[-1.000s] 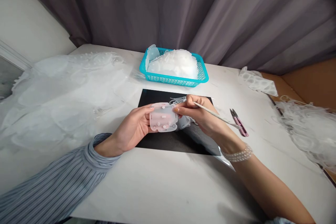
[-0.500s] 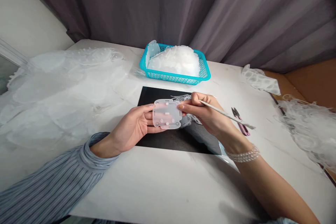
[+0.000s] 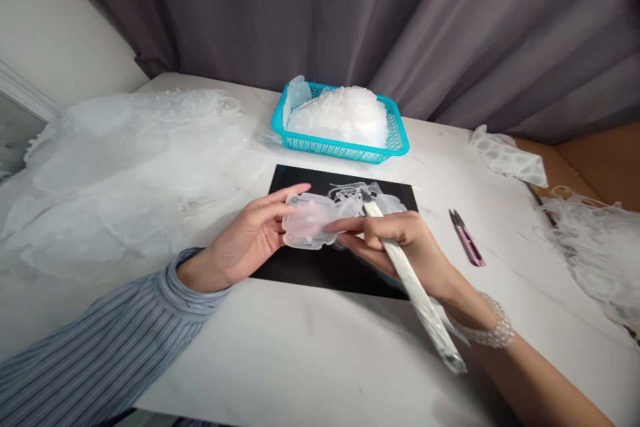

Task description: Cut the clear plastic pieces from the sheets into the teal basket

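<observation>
"Clear plastic plate: which step?"
"Handling, seemingly, above the mat, near its left edge. Left hand half-curled, pinching it; right hand closed round a tool."
"Next?"
"Steady support, I'd judge."

Frosted, wavy-edged panel is held in left hand. Pale stick is gripped aslant in right hand.
</observation>
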The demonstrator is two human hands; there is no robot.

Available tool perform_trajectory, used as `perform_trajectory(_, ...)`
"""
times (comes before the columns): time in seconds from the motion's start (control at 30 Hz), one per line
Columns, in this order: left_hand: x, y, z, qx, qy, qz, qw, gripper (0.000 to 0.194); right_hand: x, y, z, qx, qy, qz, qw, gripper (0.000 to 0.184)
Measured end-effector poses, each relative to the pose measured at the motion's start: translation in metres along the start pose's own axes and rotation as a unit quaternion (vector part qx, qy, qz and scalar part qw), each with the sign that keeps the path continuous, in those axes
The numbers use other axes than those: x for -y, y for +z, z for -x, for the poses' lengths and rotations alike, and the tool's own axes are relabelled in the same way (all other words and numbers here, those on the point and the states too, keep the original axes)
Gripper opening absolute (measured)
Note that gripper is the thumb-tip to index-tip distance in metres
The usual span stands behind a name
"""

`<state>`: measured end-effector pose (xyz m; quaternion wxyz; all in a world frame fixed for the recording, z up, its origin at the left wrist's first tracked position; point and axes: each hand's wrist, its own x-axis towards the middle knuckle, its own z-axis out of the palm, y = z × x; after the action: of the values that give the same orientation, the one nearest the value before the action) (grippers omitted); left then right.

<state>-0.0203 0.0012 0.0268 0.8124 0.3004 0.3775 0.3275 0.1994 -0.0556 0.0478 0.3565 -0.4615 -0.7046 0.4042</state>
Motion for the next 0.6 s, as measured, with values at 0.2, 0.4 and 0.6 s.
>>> perform_trajectory(0.2,-0.001,-0.001,0.001,0.032,0.037,-0.006,0.999,0.063,-0.016,-0.004,-0.005,-0.045,0.045,-0.17,0.983,0.038)
perform_trajectory(0.4,-0.001,-0.001,0.001,0.053,0.04,0.012,0.998,0.065,-0.026,-0.008,-0.009,-0.089,0.054,-0.269,0.958,0.038)
perform_trajectory(0.6,0.002,-0.004,0.003,0.068,0.044,0.015,0.997,0.064,-0.027,-0.01,-0.011,-0.11,0.061,-0.253,0.959,0.038)
